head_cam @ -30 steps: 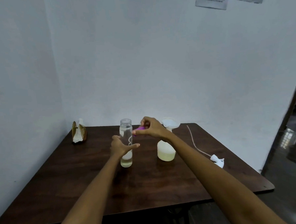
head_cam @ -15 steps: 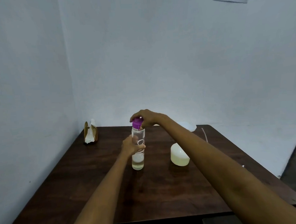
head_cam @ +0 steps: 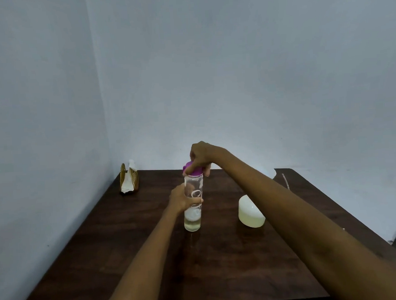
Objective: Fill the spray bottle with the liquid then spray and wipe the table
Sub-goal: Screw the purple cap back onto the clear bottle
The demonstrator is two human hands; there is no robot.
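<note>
From the head view, my left hand [head_cam: 181, 200] is wrapped round the middle of the clear bottle [head_cam: 193, 202], which stands upright on the dark wooden table [head_cam: 221, 263] a little left of centre. My right hand [head_cam: 202, 156] reaches over from above, fingers curled down on the purple cap [head_cam: 192, 169] at the bottle's mouth. So the two hands are stacked one above the other on the same bottle, not touching each other.

The bottle looks rigid and smooth-walled, glass or hard plastic, I cannot tell which. Only a shallow layer of pale liquid sits at its bottom, so I judge it light and somewhat top-heavy under my cap hand. It would tip if I pushed sideways while turning. A smooth wall could slip in a damp palm, so a firm grip round the waist, where I hold it, seems right, with the twist applied only at the cap.

The spray bottle body [head_cam: 251, 213], white and translucent with pale liquid inside, stands to the right of the clear bottle, well apart from it and partly hidden behind my right forearm. It looks like soft squeezable plastic, heavier now. I would take it low round the belly, gently, as its neck seems open.

A napkin holder [head_cam: 128, 180] with white tissue stands at the far left corner.
</note>
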